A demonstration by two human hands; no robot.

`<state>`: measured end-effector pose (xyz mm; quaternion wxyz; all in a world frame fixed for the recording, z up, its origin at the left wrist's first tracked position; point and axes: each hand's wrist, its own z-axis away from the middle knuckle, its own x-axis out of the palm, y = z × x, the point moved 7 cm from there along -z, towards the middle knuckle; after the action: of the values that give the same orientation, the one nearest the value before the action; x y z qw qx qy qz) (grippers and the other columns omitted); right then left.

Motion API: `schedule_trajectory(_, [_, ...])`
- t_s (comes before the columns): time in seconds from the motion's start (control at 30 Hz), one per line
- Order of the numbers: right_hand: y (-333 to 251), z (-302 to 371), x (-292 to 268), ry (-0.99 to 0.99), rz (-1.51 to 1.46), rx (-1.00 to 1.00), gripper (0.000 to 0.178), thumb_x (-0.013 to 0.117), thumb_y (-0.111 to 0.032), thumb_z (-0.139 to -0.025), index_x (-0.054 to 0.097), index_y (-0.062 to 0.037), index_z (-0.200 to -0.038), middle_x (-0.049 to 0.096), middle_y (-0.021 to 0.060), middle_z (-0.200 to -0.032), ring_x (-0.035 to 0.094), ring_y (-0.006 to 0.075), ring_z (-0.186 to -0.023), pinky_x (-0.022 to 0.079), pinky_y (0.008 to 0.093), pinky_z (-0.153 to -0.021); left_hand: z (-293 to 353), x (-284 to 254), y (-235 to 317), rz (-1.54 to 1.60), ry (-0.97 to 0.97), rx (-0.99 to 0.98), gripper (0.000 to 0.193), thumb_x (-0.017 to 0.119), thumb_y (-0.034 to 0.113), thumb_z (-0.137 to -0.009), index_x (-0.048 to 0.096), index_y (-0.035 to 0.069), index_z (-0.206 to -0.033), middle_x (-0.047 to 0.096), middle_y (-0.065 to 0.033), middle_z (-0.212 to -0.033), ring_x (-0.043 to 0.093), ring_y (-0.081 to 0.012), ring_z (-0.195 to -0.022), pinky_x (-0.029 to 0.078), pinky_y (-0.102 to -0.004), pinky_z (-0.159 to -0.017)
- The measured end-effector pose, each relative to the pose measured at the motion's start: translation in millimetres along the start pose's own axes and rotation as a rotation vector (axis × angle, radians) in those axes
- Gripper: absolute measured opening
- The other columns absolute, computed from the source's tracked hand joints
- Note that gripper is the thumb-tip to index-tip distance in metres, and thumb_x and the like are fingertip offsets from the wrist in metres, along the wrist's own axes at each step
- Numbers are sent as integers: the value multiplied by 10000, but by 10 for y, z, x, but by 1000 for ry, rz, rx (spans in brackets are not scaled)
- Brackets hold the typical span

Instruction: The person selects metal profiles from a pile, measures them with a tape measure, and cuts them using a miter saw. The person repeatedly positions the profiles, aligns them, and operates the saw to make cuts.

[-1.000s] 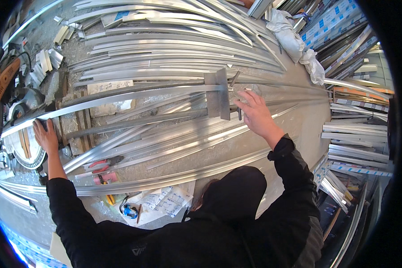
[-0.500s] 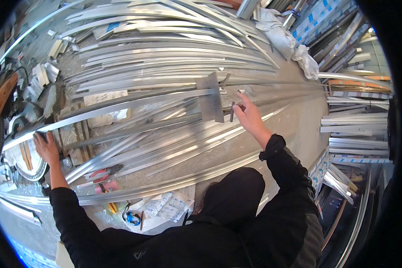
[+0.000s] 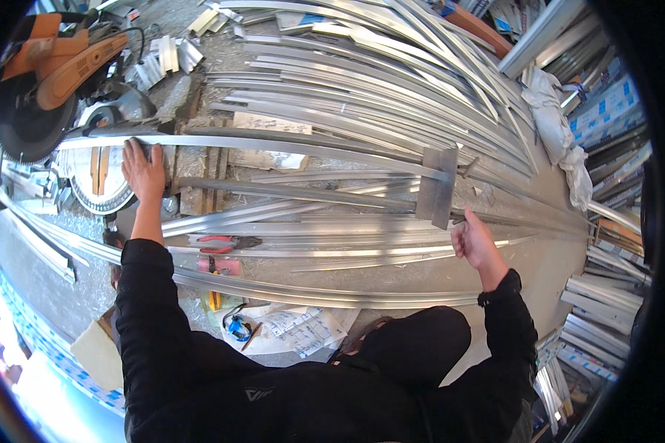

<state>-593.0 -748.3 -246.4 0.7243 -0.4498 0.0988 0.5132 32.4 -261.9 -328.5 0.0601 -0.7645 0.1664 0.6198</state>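
My left hand (image 3: pixel 144 171) lies open, fingers spread, against a long thin aluminium strip (image 3: pixel 273 145). The strip's left end rests over the round table (image 3: pixel 85 184) of a mitre saw (image 3: pixel 59 81), its toothed blade just beyond that end. The other end of the strip reaches a flat grey metal plate (image 3: pixel 437 188) that stands across two dark rails (image 3: pixel 303 195). At the near corner of that plate, my right hand (image 3: pixel 477 242) has its fingers curled and its thumb and forefinger at a short dark handle (image 3: pixel 458 218); the handle is partly hidden.
Many aluminium strips (image 3: pixel 362 88) lie on the floor beyond the rails. Red-handled pliers (image 3: pixel 218 242), a blue tape measure (image 3: pixel 236 326) and paper drawings (image 3: pixel 303 328) are near me. White sacks (image 3: pixel 550 122) and stacked profiles (image 3: pixel 602 303) stand at the right.
The view has swung left, bringing more of the saw into sight. My right hand has come from beside the plate's handle onto it, curling its fingers. My left hand stays on the strip.
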Motion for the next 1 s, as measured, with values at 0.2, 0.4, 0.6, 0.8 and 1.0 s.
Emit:
schedule_trajectory(0.2, [-771, 433, -208, 380, 642, -817, 346, 793, -317, -859, 691, 13, -852, 652, 132, -729, 659, 325, -728, 529, 438, -689, 34, -67, 69, 7, -13, -17, 807, 483, 565, -1020, 341, 20, -1597, 320, -180, -1667, 256, -338, -1555, 156, -475, -1264])
schedule_trajectory(0.4, [-437, -53, -84, 207, 278, -396, 335, 718, -267, -937, 664, 4, -1127, 653, 89, -707, 645, 255, -624, 511, 409, -565, -10, 21, -26, -18, 18, 11, 774, 510, 526, -1020, 379, 2, -1574, 374, -211, -1629, 306, -356, -1529, 201, -475, -1251])
schedule_trajectory(0.6, [-153, -4, -244, 111, -64, -73, 415, 726, -380, -925, 677, -38, -1154, 678, 83, -812, 641, 222, -721, 527, 391, -624, -68, 200, -182, -28, 19, 55, 750, 500, 518, -1034, 387, 10, -1573, 393, -217, -1619, 323, -360, -1521, 230, -479, -1238])
schedule_trajectory(0.8, [-895, 387, -124, 198, 729, -872, 373, 909, -373, -671, 736, -101, -859, 626, 46, -935, 597, 291, -939, 487, 414, -864, -65, 267, -280, -81, 87, 79, 781, 427, 591, -1044, 349, 56, -1607, 329, -185, -1664, 277, -348, -1547, 194, -490, -1250])
schedule_trajectory(1.0, [-833, 319, -68, 193, 736, -860, 387, 908, -373, -671, 729, -91, -866, 606, 61, -867, 599, 291, -913, 499, 432, -831, -80, 302, -321, -72, 84, 87, 787, 421, 593, -1046, 347, 44, -1604, 330, -199, -1659, 286, -348, -1543, 200, -487, -1247])
